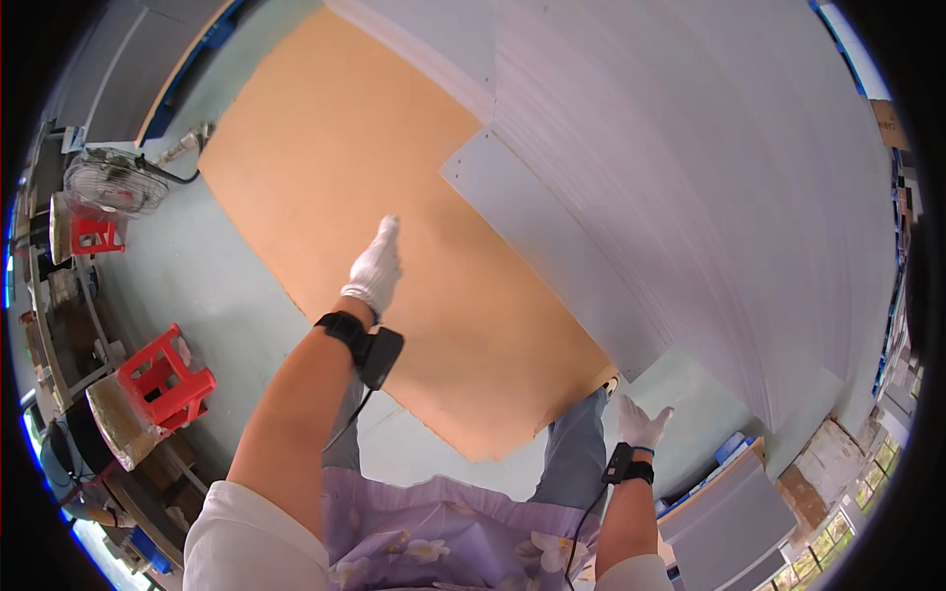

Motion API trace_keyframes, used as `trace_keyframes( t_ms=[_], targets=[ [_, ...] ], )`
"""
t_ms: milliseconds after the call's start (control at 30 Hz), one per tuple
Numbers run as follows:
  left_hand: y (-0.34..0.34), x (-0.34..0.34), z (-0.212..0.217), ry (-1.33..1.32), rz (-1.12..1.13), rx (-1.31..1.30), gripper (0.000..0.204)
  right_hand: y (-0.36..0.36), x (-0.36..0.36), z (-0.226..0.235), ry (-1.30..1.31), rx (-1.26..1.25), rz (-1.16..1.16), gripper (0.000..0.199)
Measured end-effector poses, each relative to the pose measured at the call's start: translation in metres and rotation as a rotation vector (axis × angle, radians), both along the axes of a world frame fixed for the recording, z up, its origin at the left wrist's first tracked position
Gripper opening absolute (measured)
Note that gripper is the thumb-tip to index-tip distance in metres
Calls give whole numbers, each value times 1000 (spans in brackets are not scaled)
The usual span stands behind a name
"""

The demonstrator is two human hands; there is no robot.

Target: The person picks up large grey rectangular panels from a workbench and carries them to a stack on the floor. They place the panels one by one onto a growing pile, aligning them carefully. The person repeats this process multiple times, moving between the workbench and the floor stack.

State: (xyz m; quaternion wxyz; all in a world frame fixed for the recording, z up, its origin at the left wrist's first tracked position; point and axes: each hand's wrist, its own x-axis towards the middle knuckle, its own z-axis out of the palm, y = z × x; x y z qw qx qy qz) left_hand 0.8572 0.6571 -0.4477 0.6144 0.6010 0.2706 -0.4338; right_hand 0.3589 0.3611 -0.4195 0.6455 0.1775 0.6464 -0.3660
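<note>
My left hand, in a white glove, is over the broad tan sheet in front of me. Its fingers look stretched out, and nothing shows in them. My right hand, also gloved, is low on the right, just beyond the corner of a grey panel. The thumb stands apart from the fingers, and I see nothing held. That panel overlaps the right side of the tan sheet. Large pale grey sheeting with streaks spreads across the upper right.
Red plastic stools stand on the left, near a wire-caged fan. A stack of grey boards lies at lower right. More grey boards are at upper left. Greenish floor shows left of the tan sheet.
</note>
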Motion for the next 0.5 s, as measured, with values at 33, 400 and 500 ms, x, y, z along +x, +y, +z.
trace_keyframes(
  t_ms=[33, 400, 500],
  targets=[
    [30, 18, 14, -51, -26, 60, 34, -4, -11, 13, 35, -8, -8, 108],
    [305, -101, 325, -294, -279, 1228, 62, -94, -138, 147, 8, -167, 306, 82],
    [327, -145, 336, -158, -115, 1155, 62, -107, -198, 175, -90, -385, 438, 92]
  ],
)
